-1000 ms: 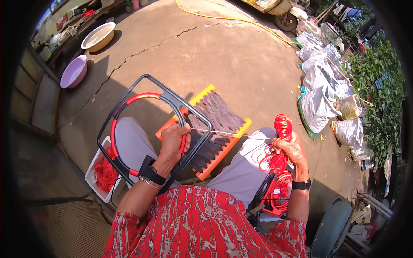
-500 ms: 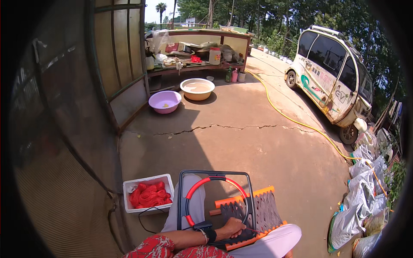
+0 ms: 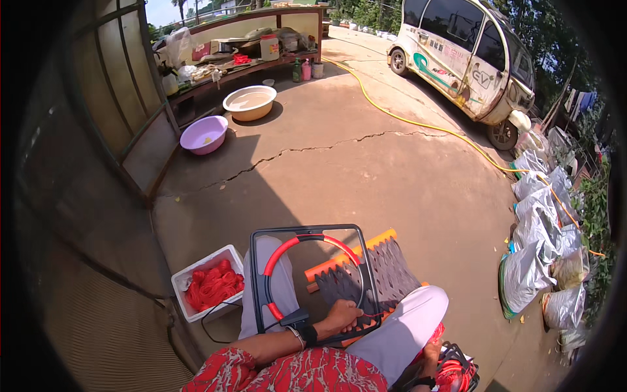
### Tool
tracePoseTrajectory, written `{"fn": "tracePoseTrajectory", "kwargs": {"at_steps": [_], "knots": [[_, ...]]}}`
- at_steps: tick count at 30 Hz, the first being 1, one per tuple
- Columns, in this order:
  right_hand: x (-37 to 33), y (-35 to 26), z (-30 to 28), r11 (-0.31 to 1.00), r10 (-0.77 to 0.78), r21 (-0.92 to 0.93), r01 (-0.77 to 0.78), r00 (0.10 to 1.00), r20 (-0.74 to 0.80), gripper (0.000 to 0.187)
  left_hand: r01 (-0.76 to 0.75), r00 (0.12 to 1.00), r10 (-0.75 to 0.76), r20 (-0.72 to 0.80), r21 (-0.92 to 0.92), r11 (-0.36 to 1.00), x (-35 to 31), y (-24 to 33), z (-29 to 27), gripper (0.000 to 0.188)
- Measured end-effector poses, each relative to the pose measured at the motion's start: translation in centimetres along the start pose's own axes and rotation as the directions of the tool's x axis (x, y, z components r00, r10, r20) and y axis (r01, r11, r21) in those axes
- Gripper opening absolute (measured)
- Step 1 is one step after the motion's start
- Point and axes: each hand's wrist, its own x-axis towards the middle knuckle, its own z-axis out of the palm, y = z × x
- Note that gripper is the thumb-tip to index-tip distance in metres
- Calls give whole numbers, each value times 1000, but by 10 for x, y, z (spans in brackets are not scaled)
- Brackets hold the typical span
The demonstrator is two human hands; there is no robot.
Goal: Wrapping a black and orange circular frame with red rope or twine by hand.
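A black square frame (image 3: 367, 261) with a red-and-black ring (image 3: 282, 249) inside stands upright in front of my legs. My left hand (image 3: 342, 317) is at its lower right side, closed with the fingertips pinched on a thin red cord (image 3: 372, 315). Beyond it is a low orange-framed seat (image 3: 320, 269) with grey slotted webbing (image 3: 392, 271). My right hand (image 3: 431, 353) hangs low beside my right knee, its fingers curled at red cord (image 3: 437, 334). Under it lies a bundle of black frames and red cord (image 3: 456, 375), partly cut off.
At my left stands a white box (image 3: 183, 297) of red cord hanks (image 3: 214, 285). Filled sacks (image 3: 530, 274) line the right side. Farther off are a purple basin (image 3: 204, 136), an orange basin (image 3: 250, 104), a yellow hose (image 3: 418, 122), a cluttered bench (image 3: 261, 68) and a small white vehicle (image 3: 457, 65).
The view has swung to the right and down. My right hand and the bundle beside my right knee have come into view. My left hand stays at the frame's lower right with the cord.
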Motion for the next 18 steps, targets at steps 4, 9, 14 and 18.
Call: {"fn": "tracePoseTrajectory", "kwargs": {"at_steps": [4,9,14,18], "knots": [[-20,0,-5,971,87,221,-88,996,11,22,-268,952,289,-105,175,947,12,-15,-18,30],[-62,-65,-47,926,-131,341,161,985,-108,28,-370,920,381,-89,122,921,-11,0,-40,46],[-125,-215,-92,957,-160,251,147,987,30,21,-496,863,500,-64,75,865,-54,48,-46,30],[-157,-310,-72,928,-253,335,161,934,252,41,-422,868,444,225,-138,896,-88,86,-31,27]]}}
